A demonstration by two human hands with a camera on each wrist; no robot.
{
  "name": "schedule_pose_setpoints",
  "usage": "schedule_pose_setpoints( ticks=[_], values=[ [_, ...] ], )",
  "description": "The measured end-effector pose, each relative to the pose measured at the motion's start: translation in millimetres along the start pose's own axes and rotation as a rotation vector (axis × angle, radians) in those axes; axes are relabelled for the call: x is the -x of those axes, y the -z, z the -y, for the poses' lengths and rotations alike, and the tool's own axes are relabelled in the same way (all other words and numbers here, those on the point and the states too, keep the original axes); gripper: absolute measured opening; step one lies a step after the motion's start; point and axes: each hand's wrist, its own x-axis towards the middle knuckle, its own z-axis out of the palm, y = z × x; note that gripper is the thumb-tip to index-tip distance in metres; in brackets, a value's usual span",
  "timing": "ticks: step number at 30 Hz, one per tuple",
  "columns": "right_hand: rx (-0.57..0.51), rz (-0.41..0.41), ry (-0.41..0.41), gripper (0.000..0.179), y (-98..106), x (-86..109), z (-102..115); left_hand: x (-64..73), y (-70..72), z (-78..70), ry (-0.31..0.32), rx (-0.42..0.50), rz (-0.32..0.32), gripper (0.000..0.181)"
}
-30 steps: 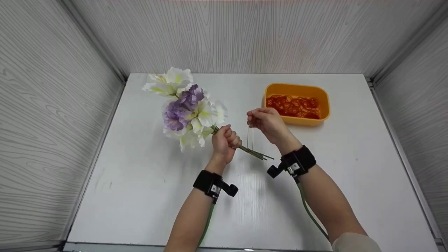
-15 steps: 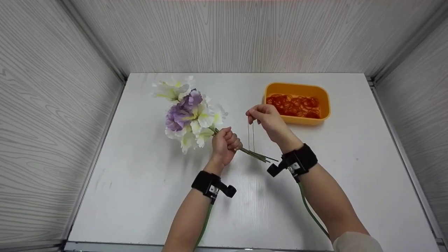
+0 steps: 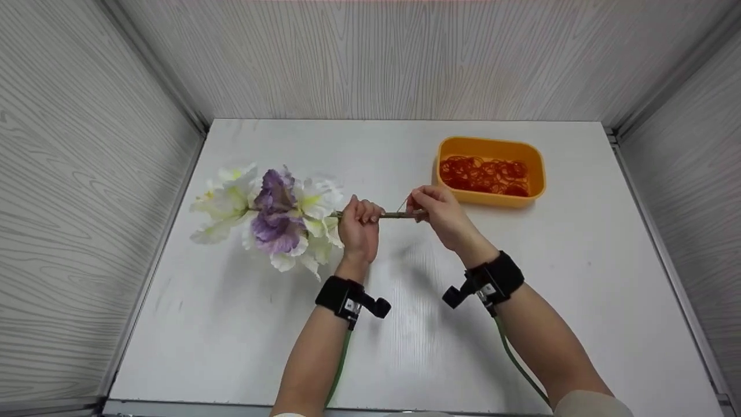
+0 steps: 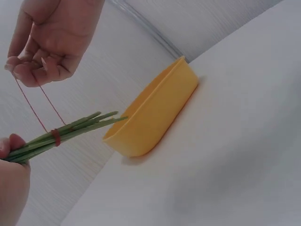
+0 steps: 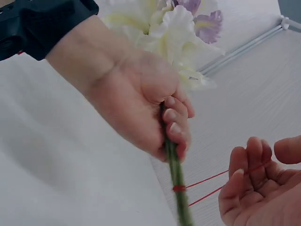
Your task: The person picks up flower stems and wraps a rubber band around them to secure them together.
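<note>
My left hand (image 3: 360,229) grips a bunch of artificial flowers (image 3: 277,214), white, yellow and purple, its heads pointing left and its stems lying level to the right. Thin green stems (image 4: 80,129) stick out beyond that hand. A red rubber band (image 4: 56,136) is wound around them, and a loop of it stretches off in two strands. At the far end of the loop, the curled fingers of my right hand (image 3: 439,219) hold the band taut. The head view has the right fingers covering the stem tips; the right wrist view also shows the wound red band (image 5: 179,188).
An orange-yellow box (image 3: 492,199) holding many red rubber bands (image 3: 483,175) stands at the back right, just behind the right hand. The white table (image 3: 231,341) is bounded by grey wood-grain walls at the back and sides. Green cables (image 3: 341,368) trail from both wrist cameras.
The bunch has turned from a slant to nearly level, with its flower heads lower and further left. The left hand shifted slightly left and up; the right moved down to the stem ends.
</note>
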Motion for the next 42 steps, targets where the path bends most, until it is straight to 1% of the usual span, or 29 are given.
schedule_pose_setpoints(
  ticks=[2, 4, 6, 7, 9, 11, 13, 15, 17, 18, 20, 22, 25, 27, 29, 32, 37, 39, 42],
  values=[
    [-0.080, 0.016, -0.015, 0.026, -1.8, 3.5, -7.5, -1.2, -2.8, -4.9, -0.043, 0.096, -0.008, 0.044],
    [-0.175, 0.037, -0.027, 0.028, -3.0, 6.3, -16.9, -2.3, -6.2, -9.4, -0.072, 0.179, 0.002, 0.043],
    [-0.265, 0.074, -0.024, 0.029, -3.7, 8.3, -27.8, -3.5, -9.7, -12.6, -0.076, 0.258, 0.012, 0.043],
    [-0.310, 0.097, -0.020, 0.029, -3.9, 9.1, -33.4, -4.3, -11.0, -13.6, -0.066, 0.301, 0.014, 0.043],
    [-0.400, 0.144, -0.012, 0.030, -3.4, 9.7, -45.6, -5.8, -12.7, -14.3, -0.039, 0.387, 0.005, 0.042],
    [-0.490, 0.185, -0.020, 0.032, -1.6, 9.7, -58.1, -6.5, -13.1, -14.1, -0.013, 0.476, -0.019, 0.043],
    [-0.578, 0.203, -0.043, 0.035, 0.7, 8.3, -69.5, -6.5, -12.2, -13.7, 0.016, 0.556, -0.042, 0.043],
    [-0.636, 0.199, -0.068, 0.037, 3.1, 5.7, -78.6, -5.8, -10.9, -13.2, 0.055, 0.613, -0.042, 0.044],
    [-0.646, 0.174, -0.100, 0.036, 5.6, 2.0, -84.2, -4.1, -9.3, -12.8, 0.108, 0.663, -0.023, 0.045],
    [-0.629, 0.162, -0.116, 0.034, 7.0, -0.4, -85.6, -2.7, -8.5, -13.1, 0.138, 0.682, -0.014, 0.046],
    [-0.550, 0.136, -0.168, 0.034, 9.8, -5.6, -85.1, 0.5, -6.9, -14.4, 0.208, 0.698, 0.009, 0.047],
    [-0.475, 0.109, -0.221, 0.033, 13.6, -10.7, -82.3, 3.2, -5.8, -16.1, 0.277, 0.678, 0.033, 0.047],
    [-0.401, 0.089, -0.287, 0.036, 22.9, -17.5, -74.3, 4.7, -4.1, -18.0, 0.373, 0.591, 0.051, 0.047],
    [-0.363, 0.088, -0.298, 0.035, 30.1, -21.0, -68.1, 3.6, -2.3, -18.0, 0.417, 0.527, 0.047, 0.047],
    [-0.309, 0.091, -0.304, 0.035, 36.4, -23.8, -60.8, 2.3, 0.3, -17.2, 0.447, 0.474, 0.025, 0.046],
    [-0.219, 0.078, -0.301, 0.034, 41.1, -25.9, -50.1, -0.1, 4.8, -15.4, 0.457, 0.383, -0.008, 0.046],
    [-0.152, 0.037, -0.293, 0.035, 41.6, -24.8, -37.6, -4.4, 11.3, -11.6, 0.430, 0.202, -0.023, 0.046],
    [-0.135, 0.032, -0.291, 0.034, 40.8, -23.6, -34.4, -5.3, 13.4, -10.2, 0.420, 0.155, -0.030, 0.046],
    [-0.126, 0.025, -0.291, 0.034, 39.7, -22.0, -30.8, -6.2, 16.0, -8.4, 0.410, 0.120, -0.042, 0.047]
  ],
)
